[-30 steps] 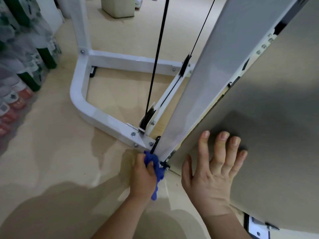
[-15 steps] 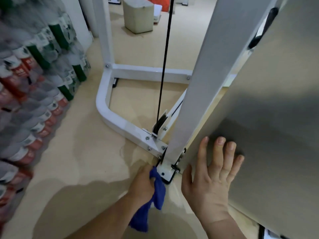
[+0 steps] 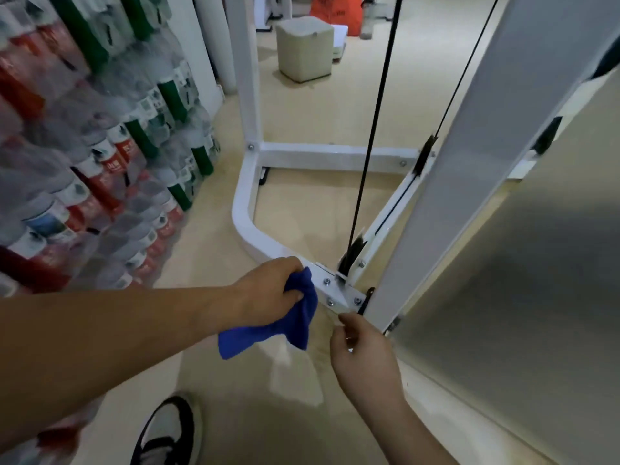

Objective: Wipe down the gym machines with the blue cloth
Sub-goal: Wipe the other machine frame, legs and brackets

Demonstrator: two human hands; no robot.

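**Here the loose cloth hangs close to bolts and pulley**

Nearest, a shoe [image 3: 167,431] stands on the floor. A little farther, the right hand [image 3: 364,350] hangs near the foot of the white upright [image 3: 469,169]. Its fingers are curled under, and I cannot tell if they hold something. The left hand [image 3: 268,290] grasps the blue cloth [image 3: 298,313] in a bunch at the near end of the base frame [image 3: 245,223], just left of the bolted bracket [image 3: 335,293]. Only a small part of the cloth seems to meet the metal, and a long tail hangs free below the hand.

This tail is my main worry. If the wipe goes to the right over the bracket, the tail can catch on the bolt heads, and the knuckles can scrape on them. Just behind the bracket sits the pulley [image 3: 352,253] with the black cable [image 3: 369,156]. Cloth or fingers pushed in there could be pinched if the cable moves. With such a bunched cloth, the corners around the bolts are also easily missed. Farther left, the stacked water bottles [image 3: 100,162] stand near the left arm, and a wide stroke could knock them.
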